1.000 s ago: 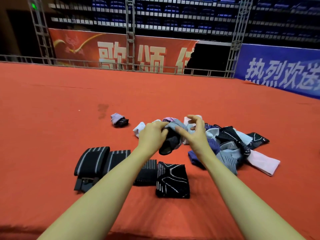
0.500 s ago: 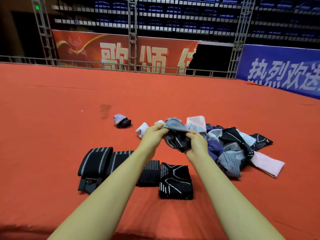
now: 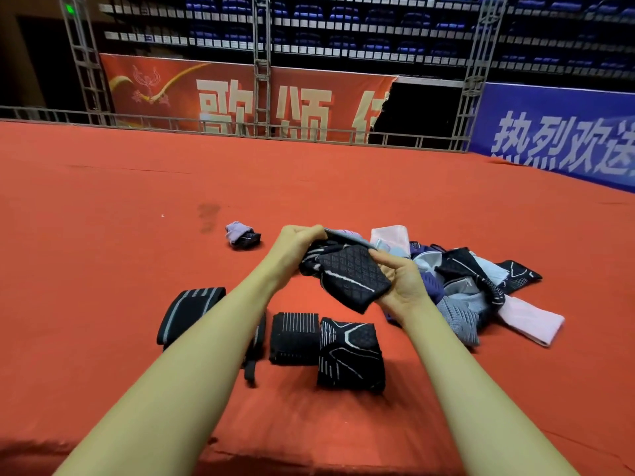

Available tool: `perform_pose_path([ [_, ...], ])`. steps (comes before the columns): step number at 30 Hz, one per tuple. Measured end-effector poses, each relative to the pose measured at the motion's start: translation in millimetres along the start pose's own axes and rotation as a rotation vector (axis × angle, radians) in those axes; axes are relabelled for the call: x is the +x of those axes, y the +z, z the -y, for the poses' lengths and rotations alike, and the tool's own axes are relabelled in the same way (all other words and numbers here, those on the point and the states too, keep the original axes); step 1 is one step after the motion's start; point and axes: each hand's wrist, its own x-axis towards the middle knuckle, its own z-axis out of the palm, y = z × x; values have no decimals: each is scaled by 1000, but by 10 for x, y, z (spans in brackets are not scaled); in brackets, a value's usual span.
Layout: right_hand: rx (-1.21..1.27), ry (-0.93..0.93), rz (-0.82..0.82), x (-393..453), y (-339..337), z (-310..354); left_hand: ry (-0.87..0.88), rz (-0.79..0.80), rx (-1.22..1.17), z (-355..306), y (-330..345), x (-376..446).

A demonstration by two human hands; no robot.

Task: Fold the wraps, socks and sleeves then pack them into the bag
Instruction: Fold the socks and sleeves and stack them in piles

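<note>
both hands are busy on one piece — the left hand (image 3: 298,242) pinches the far end of a black patterned sleeve (image 3: 348,274), fingers curled round the fabric, while the right hand (image 3: 403,281) grips the near end, thumb on top and fingers beneath. the sleeve hangs in the air above the red carpet (image 3: 103,235), between the loose pile (image 3: 474,280) on the right and the row of folded black pieces nearer the person: a striped wrap (image 3: 192,312), a second striped piece (image 3: 295,338) and a folded patterned sleeve (image 3: 350,355) touching it. a small lilac-and-black bundle (image 3: 242,235) lies apart, farther out to the left.

the step in hand looks like folding — the sleeve seems partly doubled over, not yet flat. the next move probably calls for bringing the two ends together squarely, smoothing it, and setting it down beside the folded row. much of the pile is unsorted, and no bag is in view, so packing is some way off.
</note>
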Motion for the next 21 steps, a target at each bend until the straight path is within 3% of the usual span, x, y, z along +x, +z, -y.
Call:
perform_pose_path([
  [9,-490,-259,-261,99,21,90,98,-33,285,127,118,-67],
  [13,-609,-362,-283,71,-11,70,78,126,466,288,242,-196],
  [17,-712,-354,-323,67,-56,101,172,-72,624,390,265,-133],
  [21,-795,-364,-388,58,-106,158,155,-229,337,293,220,-93],
])
